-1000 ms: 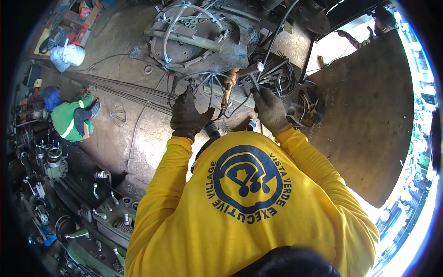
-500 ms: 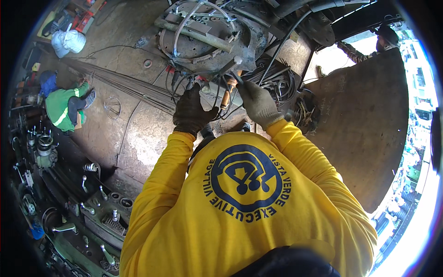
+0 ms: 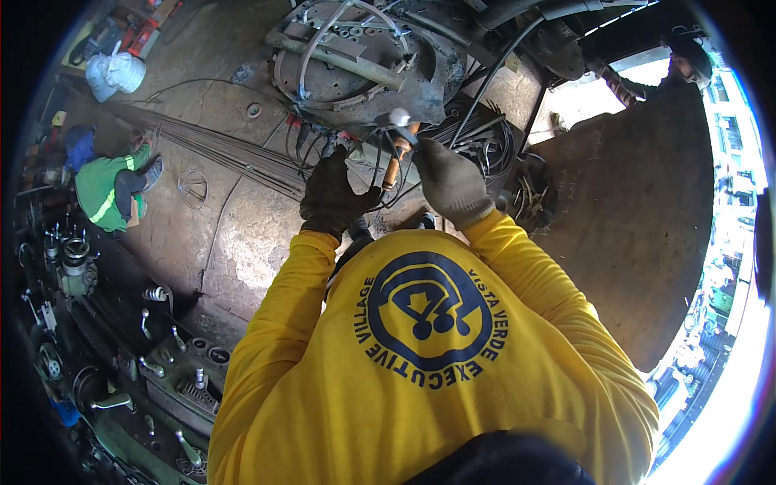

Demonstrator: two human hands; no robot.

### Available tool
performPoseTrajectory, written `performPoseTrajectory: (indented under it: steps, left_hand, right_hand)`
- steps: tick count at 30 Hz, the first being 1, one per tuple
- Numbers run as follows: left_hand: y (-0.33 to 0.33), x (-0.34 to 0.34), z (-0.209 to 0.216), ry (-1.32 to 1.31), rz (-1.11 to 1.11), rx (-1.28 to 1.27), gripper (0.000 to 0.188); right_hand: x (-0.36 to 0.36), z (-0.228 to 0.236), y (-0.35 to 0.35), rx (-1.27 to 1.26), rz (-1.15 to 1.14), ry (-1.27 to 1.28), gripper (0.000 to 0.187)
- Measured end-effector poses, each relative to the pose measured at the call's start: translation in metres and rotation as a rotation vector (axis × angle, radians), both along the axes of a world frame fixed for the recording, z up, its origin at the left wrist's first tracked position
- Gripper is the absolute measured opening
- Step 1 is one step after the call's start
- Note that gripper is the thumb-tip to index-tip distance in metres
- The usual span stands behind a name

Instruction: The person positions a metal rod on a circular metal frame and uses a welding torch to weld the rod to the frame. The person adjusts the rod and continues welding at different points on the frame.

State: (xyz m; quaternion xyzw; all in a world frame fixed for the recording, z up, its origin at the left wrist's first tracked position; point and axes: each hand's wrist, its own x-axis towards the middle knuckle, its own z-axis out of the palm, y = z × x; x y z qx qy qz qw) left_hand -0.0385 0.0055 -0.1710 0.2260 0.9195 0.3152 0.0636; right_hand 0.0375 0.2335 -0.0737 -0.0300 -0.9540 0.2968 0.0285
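My right hand (image 3: 454, 183), in a grey-brown work glove, is closed on the short handle of a hammer (image 3: 399, 118). The hammer's pale round face is tipped up, close to the near edge of a round metal work plate (image 3: 424, 101). My left hand (image 3: 331, 194), in a darker glove, is below the same edge, its thumb spread from the fingers. The fingertips are near dark cables, and no held object shows. Between my hands is an orange-brown turned wooden handle (image 3: 393, 168) with black cable looping beside it.
A metal ring (image 3: 304, 63) and a flat bar (image 3: 347, 62) rest on the work plate. Long thin rods (image 3: 226, 158) lie on the floor, left. A person in green (image 3: 105, 190) crouches there. Machine levers (image 3: 145, 323) are at lower left, a large brown sheet (image 3: 630, 218) at right; another person is beyond it.
The hammer's head has swung left and slightly nearer, and its round face has turned up. My right hand has tilted a little with it. My left hand stays nearly in place.
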Motion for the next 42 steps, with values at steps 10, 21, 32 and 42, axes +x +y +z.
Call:
performPoseTrajectory:
  steps: [10,21,32,42]
  left_hand:
    - [0.004,0.0,0.005,0.015,0.019,-0.016,0.103]
    - [-0.02,0.017,0.053,-0.006,0.046,-0.032,0.111]
    - [-0.029,0.021,0.088,0.533,-0.052,0.032,0.113]
    - [-0.03,0.03,0.105,0.565,-0.082,0.054,0.112]
  right_hand:
    - [-0.009,0.011,0.004,0.002,-0.095,-0.177,0.035]
    - [-0.021,-0.027,0.049,-0.182,-0.316,0.116,0.032]
    - [-0.101,-0.023,0.063,-0.115,-0.385,-0.025,0.044]
    - [-0.1,-0.025,0.06,-0.021,-0.336,-0.102,0.054]
